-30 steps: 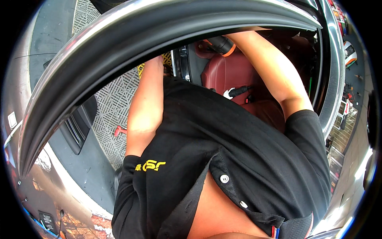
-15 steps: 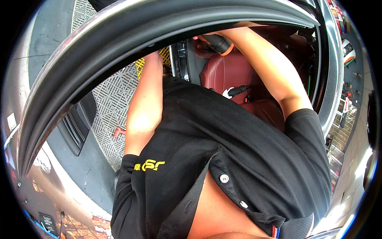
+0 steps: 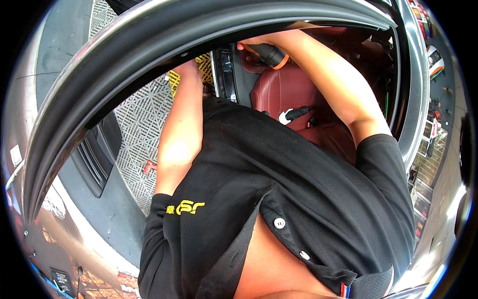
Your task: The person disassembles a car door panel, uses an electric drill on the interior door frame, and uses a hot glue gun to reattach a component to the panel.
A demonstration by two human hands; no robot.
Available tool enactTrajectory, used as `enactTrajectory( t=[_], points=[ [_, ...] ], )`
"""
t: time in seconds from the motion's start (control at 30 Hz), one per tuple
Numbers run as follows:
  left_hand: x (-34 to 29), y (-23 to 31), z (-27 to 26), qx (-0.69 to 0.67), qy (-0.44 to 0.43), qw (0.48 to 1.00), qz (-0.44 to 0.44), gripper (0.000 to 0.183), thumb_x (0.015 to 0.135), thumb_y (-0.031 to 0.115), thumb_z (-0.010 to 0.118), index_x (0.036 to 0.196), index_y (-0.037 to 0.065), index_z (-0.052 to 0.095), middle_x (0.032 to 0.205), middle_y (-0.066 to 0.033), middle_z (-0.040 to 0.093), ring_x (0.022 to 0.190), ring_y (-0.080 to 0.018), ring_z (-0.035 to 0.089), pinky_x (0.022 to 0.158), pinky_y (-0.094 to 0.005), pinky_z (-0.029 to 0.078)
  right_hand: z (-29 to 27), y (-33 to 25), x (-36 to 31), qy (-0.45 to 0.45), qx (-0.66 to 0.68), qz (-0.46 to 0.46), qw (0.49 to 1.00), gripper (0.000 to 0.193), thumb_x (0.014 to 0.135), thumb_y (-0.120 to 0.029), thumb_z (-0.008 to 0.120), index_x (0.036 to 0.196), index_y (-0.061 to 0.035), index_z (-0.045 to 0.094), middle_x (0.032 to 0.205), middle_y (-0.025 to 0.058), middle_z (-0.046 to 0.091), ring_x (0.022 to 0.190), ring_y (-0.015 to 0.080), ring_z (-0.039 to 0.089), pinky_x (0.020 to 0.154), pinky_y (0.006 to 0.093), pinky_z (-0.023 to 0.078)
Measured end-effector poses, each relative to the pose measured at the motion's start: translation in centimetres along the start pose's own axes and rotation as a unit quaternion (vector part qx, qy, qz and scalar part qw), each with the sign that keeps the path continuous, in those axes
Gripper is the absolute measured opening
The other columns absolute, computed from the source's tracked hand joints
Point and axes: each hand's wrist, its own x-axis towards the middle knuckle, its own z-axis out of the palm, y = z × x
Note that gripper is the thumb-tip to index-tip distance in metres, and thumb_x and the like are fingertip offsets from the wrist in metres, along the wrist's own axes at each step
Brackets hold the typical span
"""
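One person, in a short-sleeved black shirt with yellow lettering on the chest, filled the middle of the view, seen from above, with both bare arms extended away from the body at a car. A curved black door frame with a bright metal edge arched across the top and left, covering parts of the hands. The right hand, just below the frame, had its fingers wrapped around a black-and-orange cylindrical tool; the exact kind could not be told. That tool slanted above a dark red leather seat, its orange-ringed end toward the lower right. The left hand showed only near the wrist, the rest behind the frame, so whether it gripped anything could not be told. Near the left wrist lay yellow floor grating, beside grey grating. A small red object lay on the grey part, near the left forearm. On the seat lay a black-and-white item, too small to identify.
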Motion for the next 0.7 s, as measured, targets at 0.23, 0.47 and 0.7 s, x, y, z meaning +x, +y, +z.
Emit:
enactTrajectory(
  t=[0.23,0.47,0.7],
  points=[
    [0.4,-0.6,0.1,-0.024,0.006,1.0,0.015,0.058,0.097,0.05,0.07,0.099,-0.007,0.059,0.095,-0.0124,0.067,0.081,-0.0198,0.065,0.066,-0.0331,0.052,1.0,2.3,2.9,0.025,0.008,-0.018,0.999,0.041,0.095,-0.043,0.055,0.084,-0.0044,0.061,0.065,0.0042,0.058,0.052,0.0181,0.058,0.051,0.0362,0.05],
    [0.3,-0.6,0.1,0.023,0.016,0.999,0.029,0.057,0.097,0.05,0.07,0.1,-0.007,0.06,0.097,-0.0126,0.066,0.082,-0.0193,0.064,0.067,-0.0326,0.052,1.1,2.8,2.5,0.025,0.019,-0.059,0.998,0.04,0.095,-0.043,0.054,0.087,-0.0048,0.063,0.066,0.0042,0.059,0.053,0.0172,0.059,0.052,0.0357,0.051],
    [0.0,-0.3,0.2,0.017,0.023,0.999,0.031,0.058,0.097,0.05,0.07,0.101,-0.006,0.06,0.098,-0.0118,0.066,0.083,-0.0194,0.063,0.068,-0.0326,0.053,0.1,-1.0,-1.1,0.043,-0.001,-0.014,0.999,0.04,0.094,-0.044,0.055,0.088,-0.0049,0.065,0.067,0.0039,0.061,0.053,0.0164,0.058,0.052,0.0356,0.051]
  ],
)
